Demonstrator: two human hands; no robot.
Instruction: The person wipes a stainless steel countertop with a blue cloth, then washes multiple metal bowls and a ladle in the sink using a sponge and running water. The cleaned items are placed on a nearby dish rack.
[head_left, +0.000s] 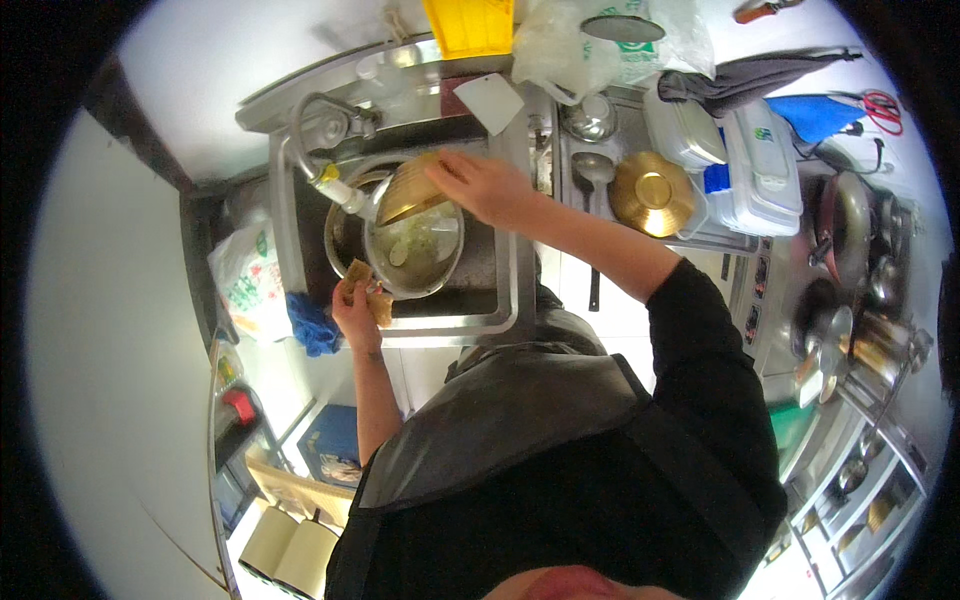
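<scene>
A gold-coloured metal bowl (409, 189) is tilted on its side, its rim gripped by my right hand (491, 189). Below it, a round steel basin (429, 277) holds cloudy water with pale scraps in it. The basin sits in a stainless steel sink (480, 289), overlapping another round metal vessel (335, 244). Close to the basin's near left edge, my left hand (355, 313) pinches a brown scrubbing sponge (381, 307). The faucet's white nozzle (346, 196) points towards the tilted bowl; whether water runs is unclear.
A blue cloth (313, 324) hangs over the sink's left corner beside a plastic bag (246, 281). On the right counter are an upturned gold bowl (654, 193), a ladle (594, 166), a steel bowl (590, 118) and stacked plastic containers (761, 176). A yellow container (471, 28) is behind the sink.
</scene>
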